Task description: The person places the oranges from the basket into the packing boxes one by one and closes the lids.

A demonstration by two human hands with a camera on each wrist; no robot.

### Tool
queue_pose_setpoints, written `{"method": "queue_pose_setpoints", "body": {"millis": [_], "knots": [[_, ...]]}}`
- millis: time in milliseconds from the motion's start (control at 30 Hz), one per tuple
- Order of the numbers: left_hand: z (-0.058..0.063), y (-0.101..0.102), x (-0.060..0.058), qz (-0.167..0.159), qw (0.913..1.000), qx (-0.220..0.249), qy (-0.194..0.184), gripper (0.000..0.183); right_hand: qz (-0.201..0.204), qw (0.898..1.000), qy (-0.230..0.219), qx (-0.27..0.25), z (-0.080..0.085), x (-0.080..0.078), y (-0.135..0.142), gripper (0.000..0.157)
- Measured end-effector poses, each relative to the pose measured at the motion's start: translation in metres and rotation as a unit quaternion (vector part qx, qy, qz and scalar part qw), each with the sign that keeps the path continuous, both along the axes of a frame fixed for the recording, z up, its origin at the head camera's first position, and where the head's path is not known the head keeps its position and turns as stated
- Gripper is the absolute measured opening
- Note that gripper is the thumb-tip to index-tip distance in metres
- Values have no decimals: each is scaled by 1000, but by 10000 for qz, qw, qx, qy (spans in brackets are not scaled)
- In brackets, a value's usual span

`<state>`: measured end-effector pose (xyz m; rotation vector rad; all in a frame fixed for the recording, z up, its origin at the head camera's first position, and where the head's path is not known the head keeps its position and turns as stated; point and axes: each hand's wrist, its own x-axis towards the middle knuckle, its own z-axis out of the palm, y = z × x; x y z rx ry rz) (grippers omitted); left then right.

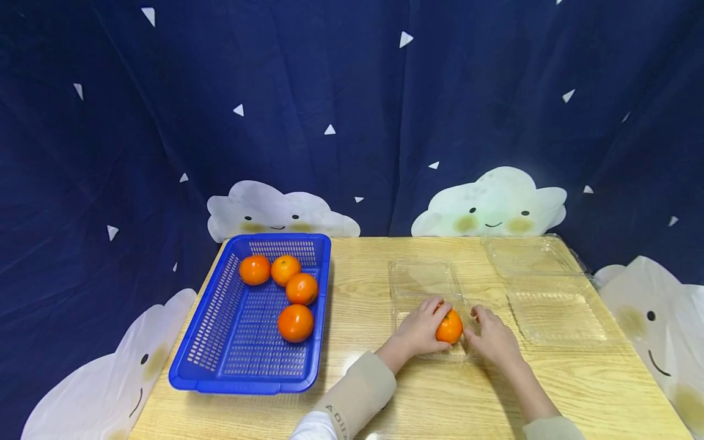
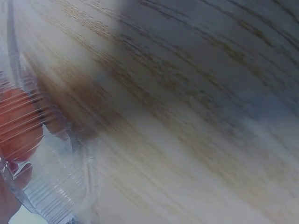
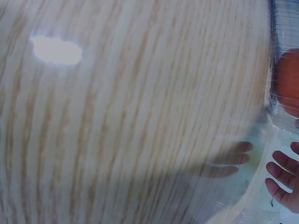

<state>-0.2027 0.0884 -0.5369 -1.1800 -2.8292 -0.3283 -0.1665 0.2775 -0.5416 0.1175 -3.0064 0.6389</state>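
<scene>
My left hand [image 1: 422,328] grips an orange mandarin [image 1: 450,327], fingers behind it and thumb in front. That mandarin is at the near half of a clear plastic clamshell box [image 1: 423,278], whose lid lies folded back. Through the ribbed plastic, the left wrist view shows the same mandarin [image 2: 18,128]. Just right of the box is my right hand [image 1: 495,339], fingers loosely bent and holding nothing; whether its fingertips touch the box wall cannot be told. In the right wrist view its fingers [image 3: 280,173] are spread apart below the mandarin [image 3: 288,83].
A blue plastic basket [image 1: 242,386] with several mandarins [image 1: 296,323] stands on the left of the wooden table [image 1: 357,293]. Another clear clamshell box [image 1: 555,311] lies spread out at the right. A dark blue curtain [image 1: 363,91] with cloud prints hangs behind.
</scene>
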Motion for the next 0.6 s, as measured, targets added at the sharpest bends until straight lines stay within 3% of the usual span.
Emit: {"method": "queue_pose_setpoints", "body": {"millis": [300,600], "knots": [[9,-6,1,-83,9999,22,-97,76,-22,10000,-7,-22,0,-1,0,40],[24,-18,1,-332,9955,-395,801,58,-2,10000,-74,-30,-1,0,1,41]]}}
